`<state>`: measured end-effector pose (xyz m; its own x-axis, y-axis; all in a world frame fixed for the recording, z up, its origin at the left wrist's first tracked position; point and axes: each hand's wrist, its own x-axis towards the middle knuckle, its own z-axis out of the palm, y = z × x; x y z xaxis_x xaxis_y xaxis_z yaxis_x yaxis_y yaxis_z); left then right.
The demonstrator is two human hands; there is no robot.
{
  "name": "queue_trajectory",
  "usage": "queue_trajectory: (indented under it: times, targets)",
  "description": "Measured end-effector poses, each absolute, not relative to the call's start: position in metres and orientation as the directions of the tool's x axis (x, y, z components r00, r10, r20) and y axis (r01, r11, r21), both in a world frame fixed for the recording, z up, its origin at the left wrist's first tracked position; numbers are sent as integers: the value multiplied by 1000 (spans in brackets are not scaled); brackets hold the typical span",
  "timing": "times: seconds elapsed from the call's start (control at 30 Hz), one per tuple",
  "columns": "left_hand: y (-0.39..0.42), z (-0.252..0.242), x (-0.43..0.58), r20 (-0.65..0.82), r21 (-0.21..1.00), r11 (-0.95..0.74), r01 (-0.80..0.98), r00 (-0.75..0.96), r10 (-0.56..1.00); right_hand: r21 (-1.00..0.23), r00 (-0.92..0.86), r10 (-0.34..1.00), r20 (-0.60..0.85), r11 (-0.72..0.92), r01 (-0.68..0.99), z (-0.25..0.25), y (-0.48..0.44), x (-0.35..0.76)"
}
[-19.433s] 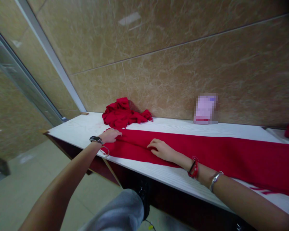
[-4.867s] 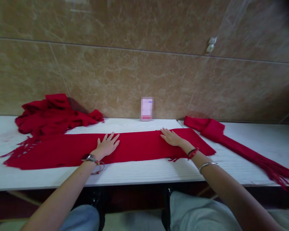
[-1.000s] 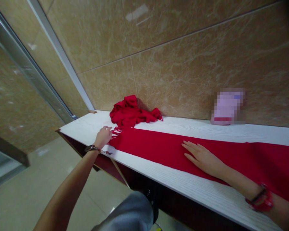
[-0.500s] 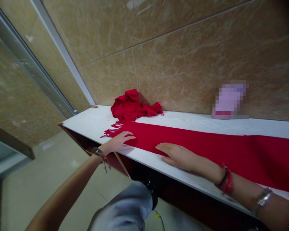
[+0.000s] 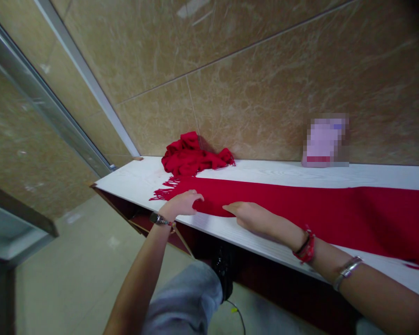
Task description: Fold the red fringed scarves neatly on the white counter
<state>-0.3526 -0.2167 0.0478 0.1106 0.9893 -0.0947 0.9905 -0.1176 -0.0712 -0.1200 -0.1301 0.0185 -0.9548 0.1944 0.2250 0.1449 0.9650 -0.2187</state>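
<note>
A long red scarf (image 5: 286, 209) with a fringed left end lies spread along a white tabletop. My left hand (image 5: 183, 204) is at its near edge close to the fringe, fingers curled down and closed on the cloth. A short way to the right, my right hand (image 5: 253, 216) pinches the same near edge, its index finger pointing left. Between the two hands the edge bows slightly. Behind the fringed end sits a crumpled heap of red fringed cloth (image 5: 186, 156), against the wall.
The narrow white table (image 5: 265, 170) runs along a tan marbled tile wall (image 5: 265, 102). A blurred pink packet (image 5: 321, 142) leans on the wall at the right. Below the table are open dark compartments, my knee in grey-blue trousers (image 5: 186, 298), and a cable (image 5: 240, 316).
Both hands were lying flat with fingers stretched on the scarf's near edge. Now their fingers have curled in and closed on it. The view has shifted slightly.
</note>
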Motion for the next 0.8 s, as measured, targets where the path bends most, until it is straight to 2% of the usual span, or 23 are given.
queue_trajectory:
  times: [0.1,0.2,0.33,0.43,0.5,0.57,0.7,0.8]
  targets:
    - [-214,49,-333,-139,-16,-216,976,211,968,-269,-954,186,237,956,119,17,-128,-117]
    - [-209,45,-321,-108,-86,-218,972,209,972,-268,-956,178,232,957,113,17,-126,-112]
    - [-202,41,-322,-52,-162,-184,969,178,983,-181,-938,272,214,955,235,20,-126,-108]
    - [-200,44,-321,-65,-95,-209,973,204,977,-94,-918,332,218,943,318,22,-126,-107]
    - [-201,47,-316,-72,-24,-271,962,268,961,-59,-915,334,227,943,329,20,-124,-108]
    - [-202,48,-308,-57,-14,-315,949,314,948,-47,-914,325,242,945,324,16,-122,-109]
    - [-201,44,-298,-15,-176,-330,927,333,943,-25,-908,306,287,950,312,9,-120,-108]
    - [-200,42,-298,-25,-249,-350,903,355,934,-1,-917,264,299,961,276,8,-122,-108]
